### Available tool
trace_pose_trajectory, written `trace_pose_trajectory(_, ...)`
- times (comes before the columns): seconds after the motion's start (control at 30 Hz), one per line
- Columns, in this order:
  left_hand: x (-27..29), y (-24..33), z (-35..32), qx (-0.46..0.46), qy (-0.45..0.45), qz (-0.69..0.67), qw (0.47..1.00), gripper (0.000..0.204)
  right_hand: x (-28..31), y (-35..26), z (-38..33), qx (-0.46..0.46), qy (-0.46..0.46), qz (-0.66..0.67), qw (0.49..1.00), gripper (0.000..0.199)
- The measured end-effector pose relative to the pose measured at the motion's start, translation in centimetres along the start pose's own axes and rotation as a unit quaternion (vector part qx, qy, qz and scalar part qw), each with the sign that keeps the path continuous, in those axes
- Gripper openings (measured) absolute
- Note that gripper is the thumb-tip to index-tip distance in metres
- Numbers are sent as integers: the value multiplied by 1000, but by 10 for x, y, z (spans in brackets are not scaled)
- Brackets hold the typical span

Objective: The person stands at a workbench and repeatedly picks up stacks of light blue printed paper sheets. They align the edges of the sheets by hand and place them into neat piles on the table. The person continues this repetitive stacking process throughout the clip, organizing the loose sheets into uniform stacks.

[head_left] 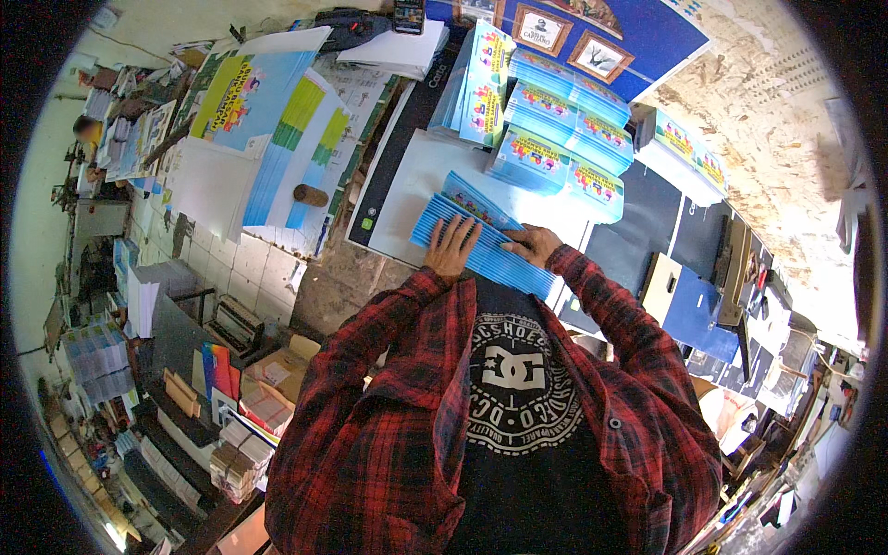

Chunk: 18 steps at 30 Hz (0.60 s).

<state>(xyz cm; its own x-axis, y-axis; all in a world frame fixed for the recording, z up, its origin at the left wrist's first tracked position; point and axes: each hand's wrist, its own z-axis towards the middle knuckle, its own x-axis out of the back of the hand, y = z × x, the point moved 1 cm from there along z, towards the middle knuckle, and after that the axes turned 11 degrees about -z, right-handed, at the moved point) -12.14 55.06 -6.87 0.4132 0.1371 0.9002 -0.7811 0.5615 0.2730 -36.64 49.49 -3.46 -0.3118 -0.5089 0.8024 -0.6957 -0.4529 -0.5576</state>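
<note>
A fanned row of thin light-blue booklets [504, 264] lies on the pale work surface in front of my chest, edges overlapping. My left hand [450, 248] rests on its left part, fingers spread over the edges. At the right end, my right hand [536, 245] is closed on the booklets, its fingers bent inward; their undersides are hidden. Just behind the fingers, a booklet with a colourful printed cover [467, 199] shows along the far side of the row.
Stacks of blue booklets with colourful covers [546, 139] stand behind my hands, with another pile [684, 153] farther right. To the left lie large printed sheets [231, 102] and a brown cylinder [311, 195]. A phone [409, 16] stands at the back. Boxes [277, 370] crowd the lower left.
</note>
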Motion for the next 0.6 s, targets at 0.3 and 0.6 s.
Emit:
trace_pose_trajectory(0.3, 0, -1, 0, -3, -5, 14, 1000, 54, 7, -2, 1, -15, -12, 43, 999, 53)
trace_pose_trajectory(0.6, -1, -1, -2, 4, 3, 13, 1000, 53, 0, 9, 3, 17, 21, 26, 999, 47)
